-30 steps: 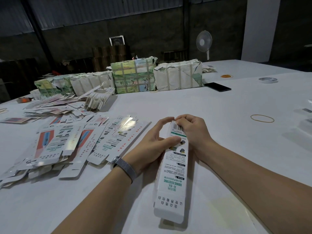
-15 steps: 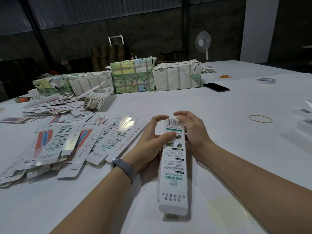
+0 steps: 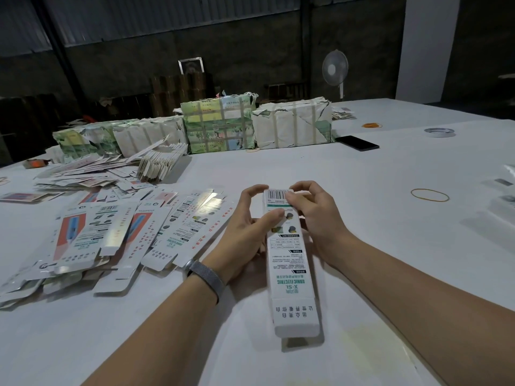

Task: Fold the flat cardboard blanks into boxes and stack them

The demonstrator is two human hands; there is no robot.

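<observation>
The white table (image 3: 362,174) is carrying everything, and the box being worked on is lying near its close edge so both forearms can rest while folding. Far beyond the grip, wrapped bundles (image 3: 220,123) are sitting in a row – probably unopened stock, parked out of the way. Off to the left of the grip, loose flat blanks (image 3: 117,232) are fanning out within easy reach, likely so the next one can be pulled without leaning. The long narrow box (image 3: 289,263) is lying lengthwise away from the person, printed face up, far end between the two hands – it looks already formed into a tube, with the far end being closed. The left hand (image 3: 245,235) is curling around the box's left side, thumb pressing on the top face, fingers arching over the far corner to steady it. The right hand (image 3: 315,218) is gripping the right side, fingertips pinching down at the barcode end, seemingly tucking the flap in; the flap itself is hidden. Right of the grip a rubber band (image 3: 430,195) is lying loose, possibly for bundling; beyond it, a phone (image 3: 358,142) and a tape roll (image 3: 439,132) are sitting well apart. No stack of finished boxes is clearly showing.
</observation>
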